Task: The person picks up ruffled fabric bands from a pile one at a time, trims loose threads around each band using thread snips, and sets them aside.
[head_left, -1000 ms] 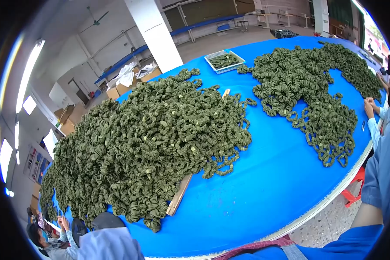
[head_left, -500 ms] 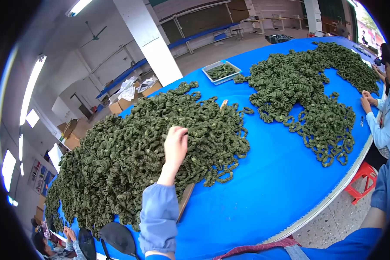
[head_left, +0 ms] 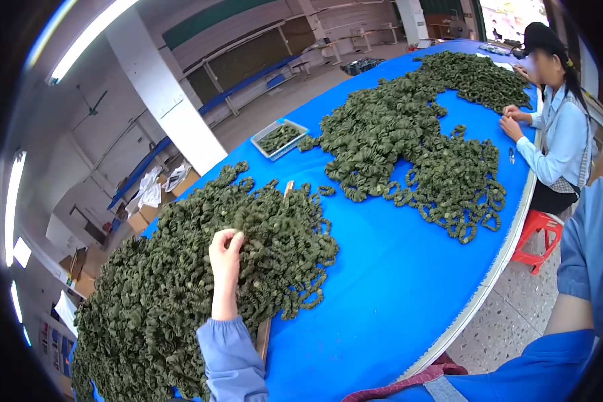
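Observation:
My left hand [head_left: 226, 258], in a blue sleeve, is raised over the left part of a big heap of dark green ruffled rings [head_left: 161, 288]. Its thumb and fingers are pinched together. At the fingertips is a blurred green ruffled ring [head_left: 250, 224], whose outline merges with the heap behind it. A brown board edge [head_left: 264, 338] shows under the heap by my wrist. My right hand is out of view; only its sleeve and forearm show at the right edge.
A second heap of the same rings [head_left: 382, 134] spreads along the blue table [head_left: 382, 295]. A plastic basket [head_left: 255, 139] of green pieces stands at the far edge. At the right a person [head_left: 563, 141] sits on a red stool [head_left: 537, 234], hands together, near small snips [head_left: 511, 156].
My view has swung right, so the heaps and table shift left and the seated person shows more fully. My left hand stays pinched over the heap, with blurred green beside it in both frames.

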Demonstrator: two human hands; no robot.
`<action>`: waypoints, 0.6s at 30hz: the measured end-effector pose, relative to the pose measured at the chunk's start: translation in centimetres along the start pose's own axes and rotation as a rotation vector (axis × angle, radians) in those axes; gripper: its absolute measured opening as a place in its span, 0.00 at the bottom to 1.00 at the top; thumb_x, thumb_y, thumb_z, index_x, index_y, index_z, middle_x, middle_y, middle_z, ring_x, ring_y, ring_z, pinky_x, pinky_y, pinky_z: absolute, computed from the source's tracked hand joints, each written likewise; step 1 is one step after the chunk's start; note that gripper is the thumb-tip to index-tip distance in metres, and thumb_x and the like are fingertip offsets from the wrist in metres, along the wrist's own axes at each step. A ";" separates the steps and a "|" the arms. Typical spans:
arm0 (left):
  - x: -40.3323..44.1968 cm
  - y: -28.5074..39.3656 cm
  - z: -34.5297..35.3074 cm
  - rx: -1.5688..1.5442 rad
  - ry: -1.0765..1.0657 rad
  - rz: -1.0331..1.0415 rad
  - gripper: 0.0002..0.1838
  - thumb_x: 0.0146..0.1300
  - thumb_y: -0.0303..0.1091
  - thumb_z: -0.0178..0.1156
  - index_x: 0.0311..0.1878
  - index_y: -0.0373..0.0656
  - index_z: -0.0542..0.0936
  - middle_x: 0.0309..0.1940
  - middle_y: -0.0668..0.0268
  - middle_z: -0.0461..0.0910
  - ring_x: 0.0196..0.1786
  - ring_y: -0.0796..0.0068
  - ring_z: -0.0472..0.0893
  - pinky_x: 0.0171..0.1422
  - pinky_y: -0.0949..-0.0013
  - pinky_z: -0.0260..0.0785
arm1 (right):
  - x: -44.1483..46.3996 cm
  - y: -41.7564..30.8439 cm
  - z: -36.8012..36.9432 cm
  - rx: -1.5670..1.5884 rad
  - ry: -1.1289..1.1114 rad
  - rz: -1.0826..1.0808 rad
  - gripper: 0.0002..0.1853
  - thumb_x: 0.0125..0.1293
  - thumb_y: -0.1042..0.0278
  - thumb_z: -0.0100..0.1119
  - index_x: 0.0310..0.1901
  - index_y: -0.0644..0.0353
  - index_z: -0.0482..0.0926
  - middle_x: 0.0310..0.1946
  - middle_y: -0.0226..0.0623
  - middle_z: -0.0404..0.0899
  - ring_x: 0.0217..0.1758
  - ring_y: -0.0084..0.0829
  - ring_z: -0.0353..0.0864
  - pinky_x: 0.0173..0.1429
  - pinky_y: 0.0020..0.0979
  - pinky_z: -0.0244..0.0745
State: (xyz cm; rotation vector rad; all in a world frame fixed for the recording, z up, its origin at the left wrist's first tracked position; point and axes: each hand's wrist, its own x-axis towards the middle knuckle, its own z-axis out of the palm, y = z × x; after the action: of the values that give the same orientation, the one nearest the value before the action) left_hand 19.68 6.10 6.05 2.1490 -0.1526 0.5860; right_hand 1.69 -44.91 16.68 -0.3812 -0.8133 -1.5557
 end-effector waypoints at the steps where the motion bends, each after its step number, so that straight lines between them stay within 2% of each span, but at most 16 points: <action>1: -1.5 1.6 -0.8 -0.271 0.095 -0.153 0.09 0.56 0.24 0.60 0.41 0.39 0.80 0.36 0.64 0.80 0.36 0.73 0.78 0.44 0.74 0.69 | -0.8 0.5 0.0 0.008 0.008 0.023 0.13 0.69 0.61 0.50 0.43 0.63 0.73 0.34 0.37 0.76 0.28 0.25 0.69 0.33 0.27 0.69; 3: -5.1 5.5 -1.1 -0.561 0.170 -0.122 0.08 0.58 0.23 0.59 0.42 0.37 0.79 0.36 0.61 0.81 0.40 0.77 0.77 0.49 0.77 0.68 | -2.9 2.3 0.4 0.052 0.024 0.090 0.13 0.69 0.60 0.50 0.42 0.63 0.73 0.34 0.36 0.76 0.27 0.25 0.69 0.32 0.27 0.69; 4: -7.1 6.7 -1.0 -0.535 0.212 -0.144 0.08 0.58 0.23 0.59 0.42 0.37 0.79 0.36 0.61 0.81 0.40 0.77 0.77 0.49 0.77 0.68 | -4.2 3.2 0.7 0.079 0.035 0.135 0.13 0.69 0.60 0.50 0.42 0.63 0.73 0.34 0.36 0.76 0.27 0.25 0.69 0.32 0.27 0.69; 7: -12.5 9.1 0.0 -0.799 0.227 -0.089 0.10 0.57 0.21 0.59 0.43 0.37 0.77 0.40 0.59 0.81 0.42 0.73 0.78 0.52 0.74 0.68 | -8.0 5.3 1.7 0.149 0.052 0.270 0.13 0.69 0.60 0.50 0.42 0.63 0.73 0.34 0.36 0.76 0.27 0.25 0.69 0.32 0.27 0.68; 9: -15.3 9.5 1.3 -0.851 0.256 -0.111 0.10 0.56 0.20 0.60 0.43 0.37 0.76 0.40 0.59 0.80 0.41 0.72 0.78 0.52 0.73 0.68 | -8.7 4.1 4.0 0.173 0.045 0.341 0.13 0.69 0.60 0.50 0.42 0.63 0.73 0.33 0.36 0.76 0.26 0.25 0.69 0.32 0.27 0.68; 11: -17.6 9.5 2.7 -1.075 0.280 -0.021 0.11 0.56 0.19 0.61 0.43 0.38 0.75 0.40 0.59 0.79 0.41 0.71 0.78 0.52 0.72 0.68 | -9.5 2.8 5.2 0.170 0.037 0.405 0.13 0.69 0.60 0.51 0.42 0.63 0.73 0.33 0.36 0.76 0.26 0.25 0.69 0.32 0.27 0.68; 18: -19.3 8.1 3.2 -1.151 0.287 -0.083 0.12 0.56 0.21 0.62 0.43 0.38 0.74 0.40 0.60 0.78 0.41 0.71 0.77 0.51 0.72 0.68 | -11.3 1.0 5.9 0.162 -0.016 0.491 0.13 0.69 0.60 0.51 0.41 0.63 0.74 0.32 0.35 0.76 0.25 0.24 0.69 0.31 0.27 0.68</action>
State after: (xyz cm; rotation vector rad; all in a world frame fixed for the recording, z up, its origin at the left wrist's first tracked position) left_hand 1.29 -3.29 1.51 0.9457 -0.1799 0.5515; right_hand 3.23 -32.63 13.54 -0.4372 -0.7811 -1.0250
